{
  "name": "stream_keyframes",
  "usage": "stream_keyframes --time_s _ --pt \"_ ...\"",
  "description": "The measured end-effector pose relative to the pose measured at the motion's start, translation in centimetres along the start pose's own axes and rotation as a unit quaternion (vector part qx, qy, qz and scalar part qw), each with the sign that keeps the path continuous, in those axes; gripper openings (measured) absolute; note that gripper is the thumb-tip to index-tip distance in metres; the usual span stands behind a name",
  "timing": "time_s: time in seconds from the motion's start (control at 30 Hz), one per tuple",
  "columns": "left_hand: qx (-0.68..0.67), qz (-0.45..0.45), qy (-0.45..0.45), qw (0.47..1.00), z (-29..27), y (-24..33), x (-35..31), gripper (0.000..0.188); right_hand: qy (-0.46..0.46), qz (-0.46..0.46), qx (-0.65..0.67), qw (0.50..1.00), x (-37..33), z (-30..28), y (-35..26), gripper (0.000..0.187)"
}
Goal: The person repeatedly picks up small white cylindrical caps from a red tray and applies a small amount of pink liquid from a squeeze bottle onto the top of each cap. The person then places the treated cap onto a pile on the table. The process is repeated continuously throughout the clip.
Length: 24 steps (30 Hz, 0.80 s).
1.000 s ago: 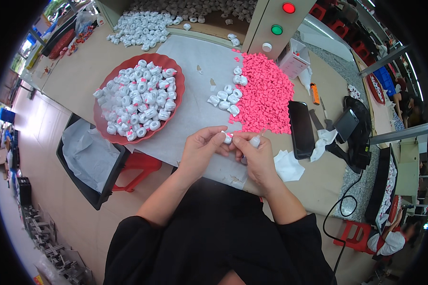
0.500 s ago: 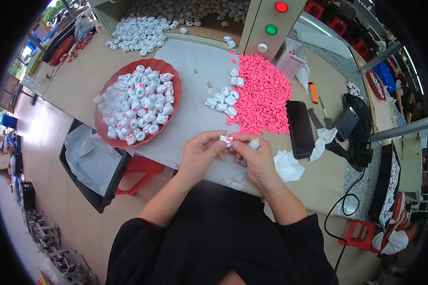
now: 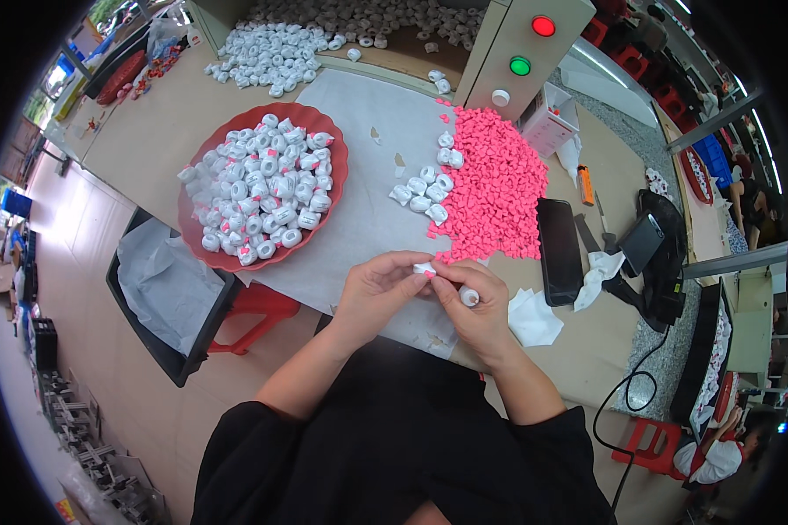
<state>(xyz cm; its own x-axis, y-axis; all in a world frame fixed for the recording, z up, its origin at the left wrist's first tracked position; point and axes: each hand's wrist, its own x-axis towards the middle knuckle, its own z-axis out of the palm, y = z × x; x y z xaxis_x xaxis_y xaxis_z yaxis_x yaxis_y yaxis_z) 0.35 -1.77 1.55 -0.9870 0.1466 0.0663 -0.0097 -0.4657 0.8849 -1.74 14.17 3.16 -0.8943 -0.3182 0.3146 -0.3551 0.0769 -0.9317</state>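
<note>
Between the fingertips of my left hand point(image 3: 369, 296) is a small white ring-like piece point(image 3: 424, 269) with a pink bit on its front. My right hand point(image 3: 486, 317) pinches at the same piece with thumb and forefinger while its curled fingers hold a small white squeeze bottle point(image 3: 469, 297), mostly hidden by the hand. Just beyond both hands spreads a pile of small pink pieces point(image 3: 499, 184). Several plain white pieces point(image 3: 422, 191) lie along its left edge. A red scalloped bowl point(image 3: 340, 162) at the left is heaped with white pieces, many bearing pink bits.
A grey cabinet point(image 3: 486, 70) with a red and a green light stands at the back, white pieces spilling from its opening. At the right lie a black phone point(image 3: 559, 249), an orange lighter-like object point(image 3: 586, 185), crumpled white tissue point(image 3: 534, 317) and a cable point(image 3: 643, 376). A black crate point(image 3: 177, 363) sits lower left.
The white piece has tilted between my fingertips, and the pink bit now shows lower on it. The squeeze bottle has turned in my right hand, its end now facing me. The view has shifted slightly.
</note>
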Motion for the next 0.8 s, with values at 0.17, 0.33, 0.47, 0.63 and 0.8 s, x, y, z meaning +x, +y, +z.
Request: stream_keyframes --time_s 0.17,0.33,0.47,0.63,0.8 --pt "-0.028 -0.013 0.025 0.999 0.2 -0.1 0.2 0.023 0.004 -0.026 -0.026 0.999 0.2 0.1 0.0 0.019" --pt "-0.036 -0.03 0.025 0.999 -0.1 -0.2 0.2 0.021 0.001 -0.028 -0.041 0.999 -0.1 0.4 0.6 0.019" --pt "-0.066 -0.031 0.026 0.997 0.0 -0.3 0.2 0.021 0.014 -0.034 -0.053 0.998 -0.2 0.5 0.6 0.019" --pt "0.354 0.219 0.199 0.887 -2.4 2.7 -0.4 0.02 0.052 0.119 0.061 0.99 0.2 0.1 -0.5 0.024" --pt "0.711 0.319 0.286 0.558 -4.4 7.6 1.5 0.023 0.1 0.182 0.238 0.949 0.7 -0.4 -0.2 0.027"
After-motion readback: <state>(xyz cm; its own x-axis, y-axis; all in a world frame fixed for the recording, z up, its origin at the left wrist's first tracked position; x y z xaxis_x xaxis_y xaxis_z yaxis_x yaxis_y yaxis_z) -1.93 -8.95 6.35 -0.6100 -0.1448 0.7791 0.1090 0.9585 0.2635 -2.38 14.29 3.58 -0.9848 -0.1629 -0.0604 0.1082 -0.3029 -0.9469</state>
